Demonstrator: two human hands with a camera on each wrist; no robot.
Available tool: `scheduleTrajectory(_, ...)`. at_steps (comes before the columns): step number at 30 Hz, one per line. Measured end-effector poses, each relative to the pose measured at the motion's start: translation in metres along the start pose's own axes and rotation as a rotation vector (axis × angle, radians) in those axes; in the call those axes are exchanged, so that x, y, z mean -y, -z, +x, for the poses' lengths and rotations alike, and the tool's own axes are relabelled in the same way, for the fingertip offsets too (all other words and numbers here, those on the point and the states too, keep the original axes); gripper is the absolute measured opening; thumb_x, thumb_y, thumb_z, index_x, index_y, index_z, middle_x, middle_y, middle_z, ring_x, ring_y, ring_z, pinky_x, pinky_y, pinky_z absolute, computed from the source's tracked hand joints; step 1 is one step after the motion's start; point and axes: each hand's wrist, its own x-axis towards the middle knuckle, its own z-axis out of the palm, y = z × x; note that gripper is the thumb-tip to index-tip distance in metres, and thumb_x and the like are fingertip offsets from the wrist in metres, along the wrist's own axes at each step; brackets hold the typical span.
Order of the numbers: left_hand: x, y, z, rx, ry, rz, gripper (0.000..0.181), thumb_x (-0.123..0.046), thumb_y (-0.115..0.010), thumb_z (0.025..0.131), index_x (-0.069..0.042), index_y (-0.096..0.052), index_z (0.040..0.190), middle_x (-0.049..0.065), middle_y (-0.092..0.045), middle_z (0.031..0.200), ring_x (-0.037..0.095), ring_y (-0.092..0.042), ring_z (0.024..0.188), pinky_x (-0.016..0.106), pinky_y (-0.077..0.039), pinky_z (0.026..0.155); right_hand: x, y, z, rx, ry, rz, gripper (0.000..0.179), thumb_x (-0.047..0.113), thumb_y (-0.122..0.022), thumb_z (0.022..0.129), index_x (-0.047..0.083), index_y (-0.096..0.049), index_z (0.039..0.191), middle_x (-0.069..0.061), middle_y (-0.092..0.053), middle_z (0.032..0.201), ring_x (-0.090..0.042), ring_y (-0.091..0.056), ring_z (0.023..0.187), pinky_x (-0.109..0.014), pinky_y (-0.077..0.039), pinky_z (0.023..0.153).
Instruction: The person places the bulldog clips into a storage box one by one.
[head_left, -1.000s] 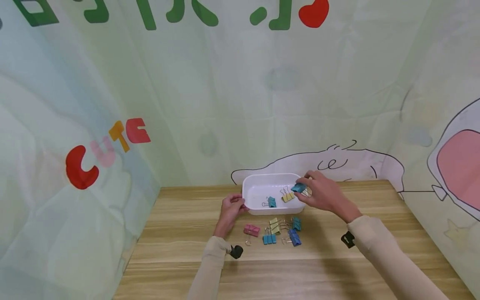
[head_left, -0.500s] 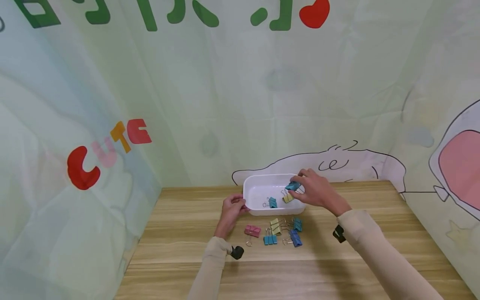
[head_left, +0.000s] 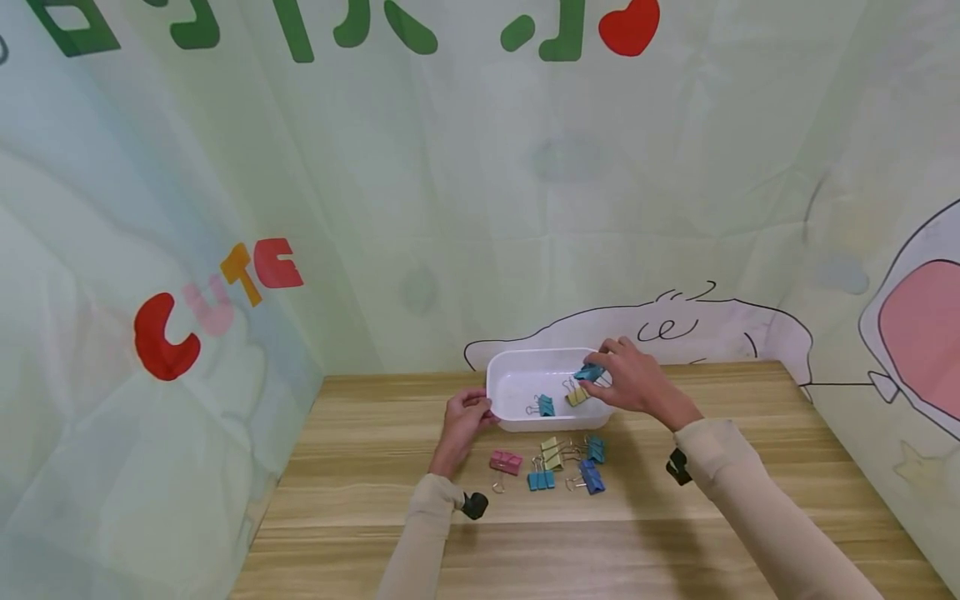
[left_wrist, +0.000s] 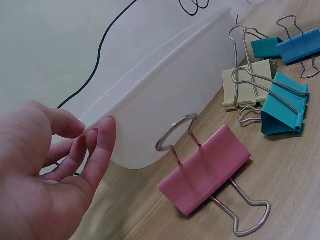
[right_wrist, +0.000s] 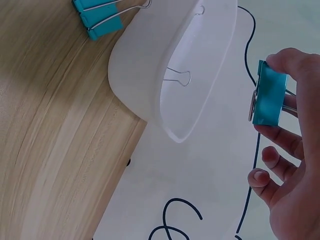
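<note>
Teal-bodied, silver-wired: the held clip [right_wrist: 270,95], a binder clip with a smooth, slightly glossy broad face and straight edges. Location: above the right end of the white tray [head_left: 551,423], raised off the counter [head_left: 360,467]. Right hand [head_left: 637,379] pinches it by its ends, thumb and finger parted only by the clip's length; remaining fingers loosely bent, nothing in them.

Orientation: long axis bridges thumb and finger, one end against each. One wire handle lies along the edge away from the palm; another wire points back toward the palm. Exact tilt relative to the counter: cannot tell.

Tray: plain white, rounded corners, long axis left to right, at the far side of the counter. Left hand [head_left: 462,421] nearly closed on its left end, rim nipped between thumb and fingers.

Inside the tray: small teal clip [head_left: 545,405], handles pointing left; yellow clip [head_left: 577,397] to its right, a handle pointing far.

On the counter, near side of the tray: pink clip [head_left: 506,462] leftmost, body lying roughly left to right, one handle raised, the other pointing near; pale yellow clip [head_left: 551,453]; turquoise clip [head_left: 541,480], handles far; blue clip [head_left: 592,477], handles left; dark teal clip [head_left: 595,449] just beyond the blue.
</note>
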Motion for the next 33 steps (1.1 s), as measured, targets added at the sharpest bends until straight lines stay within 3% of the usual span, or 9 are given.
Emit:
scheduleTrajectory(6, 0.0, -0.001, -0.001, 0.004, -0.006, 0.006, 0.034, 0.002, -0.056, 0.103, 0.017, -0.051, 0.133, 0.02, -0.056, 0.11, 0.034, -0.068, 0.092, 0.035, -0.066, 0.084, -0.003, 0.0, -0.001, 0.036, -0.044, 0.015, 0.067, 0.057, -0.075, 0.089, 0.015, -0.066, 0.141, -0.019, -0.059, 0.133, -0.04, -0.055, 0.114, -0.057, -0.064, 0.079)
scheduleTrajectory(9, 0.0, -0.001, -0.001, 0.004, -0.011, 0.009, 0.034, 0.002, -0.056, 0.103, 0.018, -0.051, 0.133, 0.019, -0.056, 0.11, 0.033, -0.068, 0.092, 0.035, -0.066, 0.084, -0.004, 0.001, -0.003, 0.03, -0.044, 0.02, 0.071, 0.06, -0.076, 0.088, 0.018, -0.064, 0.144, -0.018, -0.057, 0.136, -0.04, -0.055, 0.114, -0.057, -0.064, 0.077)
scheduleTrajectory(18, 0.002, -0.001, 0.001, 0.005, -0.024, -0.008, 0.034, 0.003, -0.057, 0.102, 0.019, -0.051, 0.131, 0.018, -0.056, 0.106, 0.03, -0.067, 0.088, 0.03, -0.066, 0.079, 0.0, 0.002, -0.013, 0.015, -0.016, 0.045, 0.074, 0.064, -0.074, 0.088, 0.02, -0.061, 0.146, -0.016, -0.057, 0.139, -0.037, -0.054, 0.118, -0.056, -0.063, 0.084)
scheduleTrajectory(25, 0.002, -0.002, 0.001, -0.006, -0.02, -0.011, 0.034, 0.004, -0.057, 0.102, 0.019, -0.051, 0.131, 0.018, -0.056, 0.106, 0.031, -0.068, 0.089, 0.029, -0.066, 0.078, 0.002, -0.003, -0.025, -0.018, 0.021, 0.036, 0.068, 0.056, -0.077, 0.088, 0.019, -0.063, 0.144, -0.016, -0.059, 0.137, -0.038, -0.056, 0.119, -0.057, -0.062, 0.089)
scheduleTrajectory(33, 0.003, 0.0, 0.003, 0.009, -0.022, -0.015, 0.035, 0.005, -0.056, 0.102, 0.021, -0.048, 0.132, 0.033, -0.055, 0.116, 0.019, -0.066, 0.079, 0.045, -0.065, 0.088, 0.007, -0.013, -0.043, -0.028, 0.072, 0.079, 0.065, 0.054, -0.079, 0.088, 0.019, -0.065, 0.14, -0.015, -0.06, 0.135, -0.037, -0.056, 0.12, -0.059, -0.059, 0.095)
